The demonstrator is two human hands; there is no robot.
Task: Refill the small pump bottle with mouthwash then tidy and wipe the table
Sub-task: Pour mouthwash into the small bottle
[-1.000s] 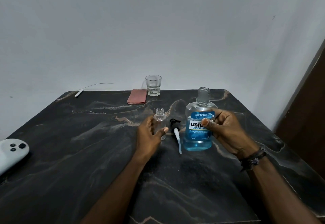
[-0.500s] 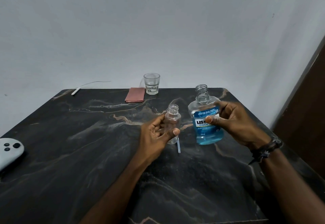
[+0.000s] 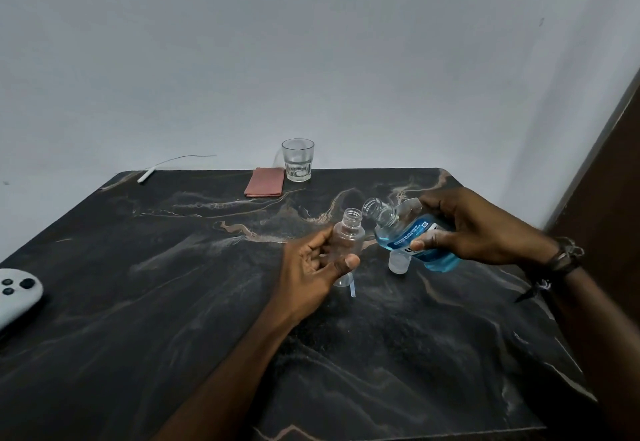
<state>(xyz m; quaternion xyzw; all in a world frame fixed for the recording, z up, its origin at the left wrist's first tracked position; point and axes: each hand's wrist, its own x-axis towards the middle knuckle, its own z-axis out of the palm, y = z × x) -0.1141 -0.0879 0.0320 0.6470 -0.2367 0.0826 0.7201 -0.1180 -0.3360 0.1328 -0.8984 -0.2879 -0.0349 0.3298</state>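
My left hand point(image 3: 311, 269) grips the small clear pump bottle point(image 3: 349, 238), held upright above the dark marble table point(image 3: 173, 302) with its neck uncapped. My right hand point(image 3: 474, 229) holds the blue mouthwash bottle point(image 3: 405, 234), tilted left so its open mouth sits just beside and slightly above the small bottle's neck. No liquid is visibly flowing. The pump head's tube tip point(image 3: 352, 291) peeks out below my left hand; the rest is hidden. A clear cap point(image 3: 399, 263) stands on the table under the mouthwash bottle.
A drinking glass point(image 3: 298, 160) and a folded pink cloth point(image 3: 265, 182) sit at the table's far edge. A white cable point(image 3: 145, 174) lies at the far left corner. A white controller point(image 3: 17, 293) rests at the left edge. A dark door lies to the right.
Both bottles were lifted off the table. My right hand has tilted the mouthwash bottle leftward, bringing its mouth next to the small bottle's neck.
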